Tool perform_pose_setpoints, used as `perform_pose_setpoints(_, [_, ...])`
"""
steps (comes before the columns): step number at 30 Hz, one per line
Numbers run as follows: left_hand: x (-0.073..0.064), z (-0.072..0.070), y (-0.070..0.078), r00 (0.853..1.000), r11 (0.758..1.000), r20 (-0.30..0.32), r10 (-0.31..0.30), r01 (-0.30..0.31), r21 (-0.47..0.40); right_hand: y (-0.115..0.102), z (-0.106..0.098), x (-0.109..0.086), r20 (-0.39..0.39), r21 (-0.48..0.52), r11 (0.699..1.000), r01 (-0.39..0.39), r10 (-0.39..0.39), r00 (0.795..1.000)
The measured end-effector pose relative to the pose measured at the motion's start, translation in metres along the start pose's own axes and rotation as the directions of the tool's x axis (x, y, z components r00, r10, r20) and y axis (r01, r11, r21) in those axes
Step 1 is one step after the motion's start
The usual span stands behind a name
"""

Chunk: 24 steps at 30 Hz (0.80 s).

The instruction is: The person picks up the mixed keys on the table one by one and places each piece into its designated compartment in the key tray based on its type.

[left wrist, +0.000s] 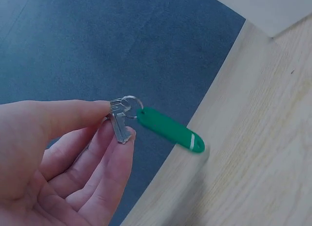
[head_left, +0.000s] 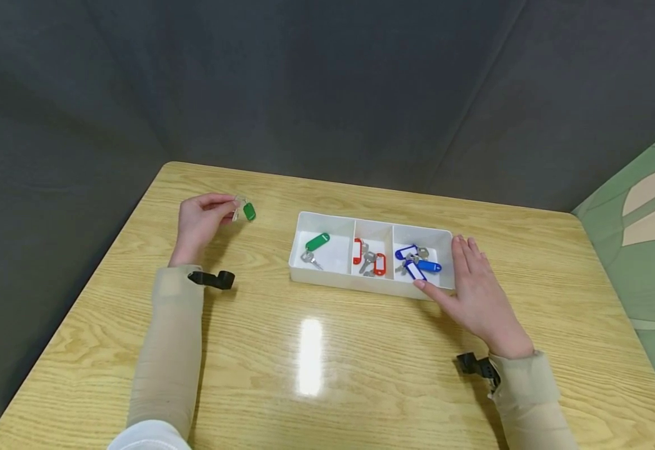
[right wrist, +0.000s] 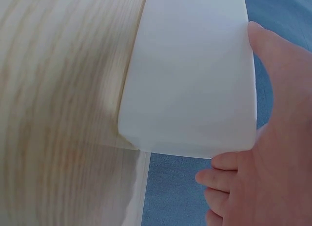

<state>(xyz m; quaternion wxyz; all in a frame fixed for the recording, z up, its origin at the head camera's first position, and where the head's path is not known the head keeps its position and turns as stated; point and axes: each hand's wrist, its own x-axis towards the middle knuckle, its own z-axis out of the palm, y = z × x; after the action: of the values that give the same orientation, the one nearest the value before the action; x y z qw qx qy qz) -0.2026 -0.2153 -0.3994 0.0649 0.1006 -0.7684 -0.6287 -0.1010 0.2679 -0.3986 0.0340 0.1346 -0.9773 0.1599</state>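
Note:
Between thumb and fingertips my left hand [head_left: 200, 222] pinches a key [left wrist: 120, 127], raised over the table's left part. A green key tag [left wrist: 168, 129] hangs from it by a split ring [left wrist: 132, 98]. To the right stands a white three-compartment tray [head_left: 339, 282]. Its left compartment holds a green-tagged key [head_left: 317, 242], its middle one several keys with red tags [head_left: 380, 264], its right one several with blue tags [head_left: 429, 266]. My right hand [head_left: 482, 300] rests at the tray's right end, fingers straight along the end wall, thumb at the front rim.
Everything stands on a light wood-grain table [head_left: 361, 362]. A dark grey partition [head_left: 327, 94] rises behind its far edge, and a green patterned surface [head_left: 654, 250] lies beyond the right edge. Black wrist straps [head_left: 212, 279] sit on both sleeves.

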Motion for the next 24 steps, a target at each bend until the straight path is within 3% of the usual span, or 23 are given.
perform_pose_setpoints(10, [-0.002,0.008,0.009,0.997,0.995,-0.011,0.072,-0.072,-0.072,0.003,-0.003,0.001,-0.014,-0.008,1.000,0.009,-0.009,1.000])
perform_pose_setpoints(24, [-0.006,0.010,0.020,0.984,0.985,-0.087,0.155,-0.161,-0.065,0.002,-0.007,-0.001,0.007,-0.001,1.000,-0.012,0.012,1.000])
